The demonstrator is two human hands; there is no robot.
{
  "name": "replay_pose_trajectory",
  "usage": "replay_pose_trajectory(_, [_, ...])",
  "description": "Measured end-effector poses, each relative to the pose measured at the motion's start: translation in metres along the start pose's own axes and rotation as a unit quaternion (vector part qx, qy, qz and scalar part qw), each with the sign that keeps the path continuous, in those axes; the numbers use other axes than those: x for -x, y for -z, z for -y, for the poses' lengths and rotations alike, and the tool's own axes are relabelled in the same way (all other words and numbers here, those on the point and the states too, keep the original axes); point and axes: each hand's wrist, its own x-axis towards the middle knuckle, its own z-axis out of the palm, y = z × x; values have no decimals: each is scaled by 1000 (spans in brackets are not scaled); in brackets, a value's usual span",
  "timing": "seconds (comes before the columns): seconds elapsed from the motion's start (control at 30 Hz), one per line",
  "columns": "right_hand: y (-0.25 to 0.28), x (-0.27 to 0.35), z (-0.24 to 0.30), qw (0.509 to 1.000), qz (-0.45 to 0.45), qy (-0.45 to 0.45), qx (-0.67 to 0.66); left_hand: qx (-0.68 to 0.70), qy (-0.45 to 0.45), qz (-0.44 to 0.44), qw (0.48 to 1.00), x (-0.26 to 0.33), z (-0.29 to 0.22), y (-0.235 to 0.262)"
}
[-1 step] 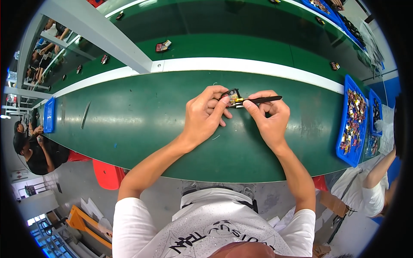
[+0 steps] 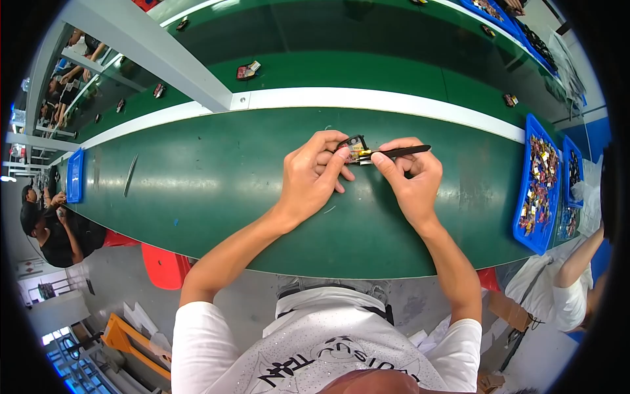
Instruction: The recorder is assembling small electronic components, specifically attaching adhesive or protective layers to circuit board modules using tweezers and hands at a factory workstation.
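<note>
My left hand (image 2: pixel 314 176) pinches a small black part (image 2: pixel 354 146) with yellow and coloured bits inside, holding it just above the green bench (image 2: pixel 216 190). My right hand (image 2: pixel 408 178) grips thin black tweezers (image 2: pixel 405 152) that lie nearly level. Their tip points left and touches the small part. Both hands meet at the middle of the bench, and my fingers hide most of the part.
Blue trays (image 2: pixel 539 187) with several small colourful parts stand at the right end, and another blue tray (image 2: pixel 74 174) at the left. A white strip (image 2: pixel 394 100) divides the bench from a far green belt carrying a small part (image 2: pixel 248 69). Another person (image 2: pixel 567 279) sits at right, others at left.
</note>
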Motion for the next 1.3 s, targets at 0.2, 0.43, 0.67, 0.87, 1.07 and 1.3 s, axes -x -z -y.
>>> replay_pose_trajectory(0.2, [0,-2,-4,997,0,-40,-65,8,-7,1,1000,1,2,0])
replay_pose_trajectory(0.43, [-1,-1,-1,996,8,-55,-63,6,-7,9,1000,2,2,-1])
replay_pose_trajectory(0.67, [0,-2,-2,996,24,-48,-67,40,8,-12,999,0,5,-1])
replay_pose_trajectory(0.87, [1,-3,0,994,31,-63,-85,71,32,-8,997,-1,3,0])
replay_pose_trajectory(1.07, [1,-3,2,990,29,-91,-107,57,42,9,997,0,2,1])
replay_pose_trajectory(1.3, [5,-2,1,989,51,-112,-88,-1,-5,-10,1000,3,2,-2])
